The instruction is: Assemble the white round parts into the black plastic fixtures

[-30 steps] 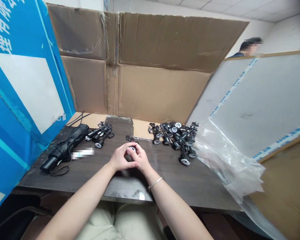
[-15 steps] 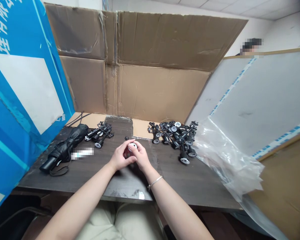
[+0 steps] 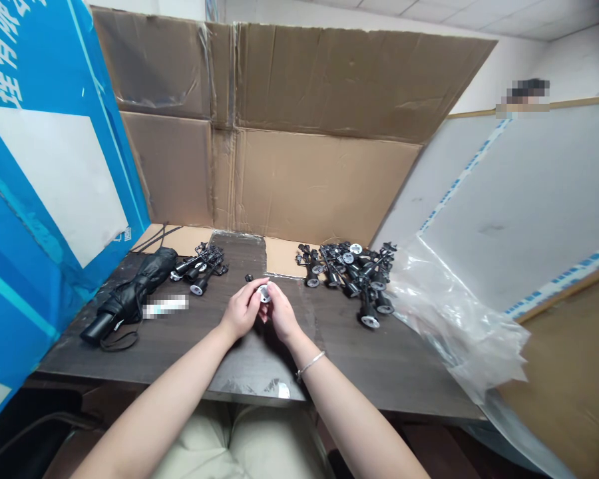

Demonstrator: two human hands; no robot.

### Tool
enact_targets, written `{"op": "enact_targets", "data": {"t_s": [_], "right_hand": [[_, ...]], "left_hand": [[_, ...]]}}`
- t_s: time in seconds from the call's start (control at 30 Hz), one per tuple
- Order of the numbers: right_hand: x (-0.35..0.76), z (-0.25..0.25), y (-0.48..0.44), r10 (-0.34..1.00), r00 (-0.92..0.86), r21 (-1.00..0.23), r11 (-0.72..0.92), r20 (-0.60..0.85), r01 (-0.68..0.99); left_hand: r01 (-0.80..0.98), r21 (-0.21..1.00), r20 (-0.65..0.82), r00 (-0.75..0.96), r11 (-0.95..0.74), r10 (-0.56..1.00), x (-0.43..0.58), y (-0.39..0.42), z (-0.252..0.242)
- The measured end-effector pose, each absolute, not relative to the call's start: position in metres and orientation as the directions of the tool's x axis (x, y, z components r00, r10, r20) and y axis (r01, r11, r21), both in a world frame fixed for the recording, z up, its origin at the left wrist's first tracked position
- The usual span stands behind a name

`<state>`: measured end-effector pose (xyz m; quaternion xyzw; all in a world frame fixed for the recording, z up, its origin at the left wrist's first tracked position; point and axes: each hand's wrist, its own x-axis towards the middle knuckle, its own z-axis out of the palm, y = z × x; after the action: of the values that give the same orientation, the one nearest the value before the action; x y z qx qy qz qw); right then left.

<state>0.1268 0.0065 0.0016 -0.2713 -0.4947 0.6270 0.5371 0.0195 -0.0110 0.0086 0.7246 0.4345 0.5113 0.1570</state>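
My left hand (image 3: 242, 309) and my right hand (image 3: 281, 313) meet over the middle of the table. Between them they hold a black part with a white round end (image 3: 264, 293). The white end faces up toward me, with dark spots on it; the rest of the part is hidden by my fingers. Both thumbs lie at the sides of the white end. Just beyond my left fingertips, a small black piece (image 3: 249, 278) pokes out.
A heap of similar black parts with white round ends (image 3: 352, 266) lies right; a smaller group (image 3: 204, 266) lies left. Left are a folded black umbrella (image 3: 134, 289) and a blurred white strip (image 3: 166, 306). Cardboard (image 3: 324, 179) stands behind; plastic sheeting (image 3: 454, 319) hangs right.
My thumbs have shifted from across the white end to its sides, so more of it shows. The black piece beyond my left fingertips sits slightly further left. My arms have barely moved.
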Motion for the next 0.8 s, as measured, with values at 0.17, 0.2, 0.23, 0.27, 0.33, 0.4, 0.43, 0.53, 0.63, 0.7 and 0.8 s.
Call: {"op": "enact_targets", "data": {"t_s": [0.17,0.2,0.23,0.27,0.33,0.4,0.43,0.53,0.63,0.7,0.8], "right_hand": [[0.1266,0.0041,0.0048,0.945,-0.263,-0.91,0.074,0.194,-0.408],[0.1267,0.0044,0.0047,0.944,-0.265,-0.911,0.075,0.196,-0.407],[0.1269,0.0046,0.0047,0.944,-0.266,-0.911,0.074,0.195,-0.405],[0.127,0.0048,0.0047,0.944,-0.266,-0.912,0.072,0.193,-0.404],[0.1274,0.0049,0.0049,0.947,-0.266,-0.913,0.062,0.182,-0.403],[0.128,0.0046,0.0053,0.948,-0.266,-0.914,0.055,0.175,-0.403],[0.1283,0.0044,0.0055,0.947,-0.269,-0.914,0.057,0.177,-0.401],[0.1294,0.0036,0.0057,0.941,-0.277,-0.921,0.077,0.194,-0.383],[0.1304,0.003,0.0058,0.936,-0.301,-0.93,0.066,0.183,-0.363],[0.1313,0.0029,0.0061,0.925,-0.345,-0.928,0.021,0.158,-0.371],[0.133,0.0036,0.0068,0.903,-0.409,-0.915,-0.043,0.136,-0.4]], "left_hand": [[0.462,0.675,0.613,0.083,-0.575,0.786,0.0195,-0.0104,0.0077],[0.457,0.678,0.611,0.085,-0.576,0.787,0.019,-0.0103,0.0076],[0.45,0.682,0.608,0.09,-0.577,0.789,0.0185,-0.0103,0.0075],[0.442,0.686,0.604,0.097,-0.578,0.791,0.018,-0.0103,0.0075],[0.426,0.697,0.591,0.114,-0.577,0.798,0.0172,-0.0107,0.0081],[0.408,0.712,0.574,0.129,-0.571,0.808,0.0169,-0.0112,0.0094],[0.396,0.723,0.564,0.135,-0.566,0.815,0.0169,-0.0114,0.0102],[0.341,0.768,0.525,0.153,-0.543,0.837,0.0166,-0.0114,0.0123],[0.257,0.82,0.481,0.177,-0.512,0.859,0.0149,-0.0101,0.0126],[0.19,0.852,0.454,0.197,-0.488,0.869,0.013,-0.0086,0.0121],[0.093,0.893,0.407,0.246,-0.439,0.88,0.0103,-0.0068,0.0118]]}}
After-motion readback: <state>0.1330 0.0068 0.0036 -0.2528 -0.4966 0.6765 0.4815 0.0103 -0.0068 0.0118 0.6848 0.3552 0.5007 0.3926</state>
